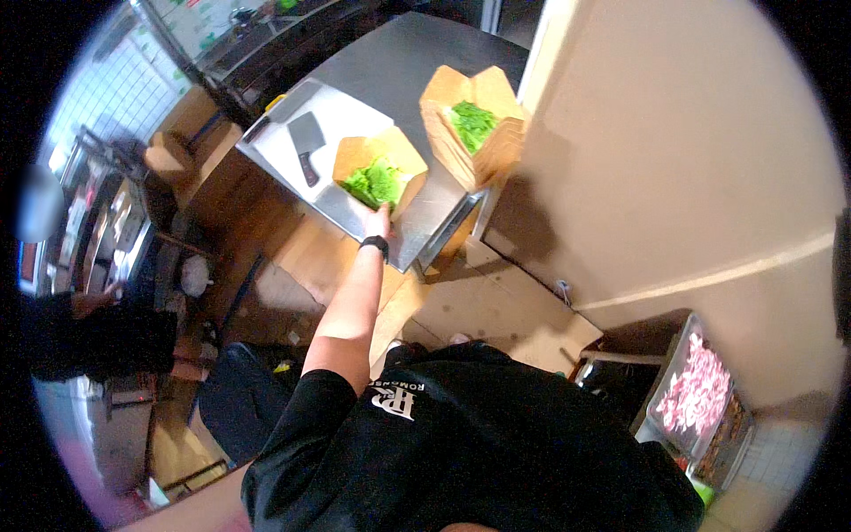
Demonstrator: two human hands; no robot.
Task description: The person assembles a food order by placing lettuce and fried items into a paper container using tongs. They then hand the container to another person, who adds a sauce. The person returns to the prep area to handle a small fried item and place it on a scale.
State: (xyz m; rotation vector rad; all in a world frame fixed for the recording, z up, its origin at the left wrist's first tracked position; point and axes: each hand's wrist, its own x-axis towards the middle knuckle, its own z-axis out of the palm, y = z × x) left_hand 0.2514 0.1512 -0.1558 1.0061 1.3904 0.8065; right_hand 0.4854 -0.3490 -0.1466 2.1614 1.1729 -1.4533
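Left hand (379, 222) is touching the left kraft-paper food box (411, 184) at its near rim, box sitting just far of it on the worktop (390, 64) and holding lettuce (376, 183), finger opening and grip unclear, while a lettuce-topped box stack (498, 160) is standing right.

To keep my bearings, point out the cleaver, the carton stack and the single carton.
Cleaver (308, 134), head view: blade.
Carton stack (496, 157), head view: layered side walls.
Single carton (365, 149), head view: inner wall behind lettuce.
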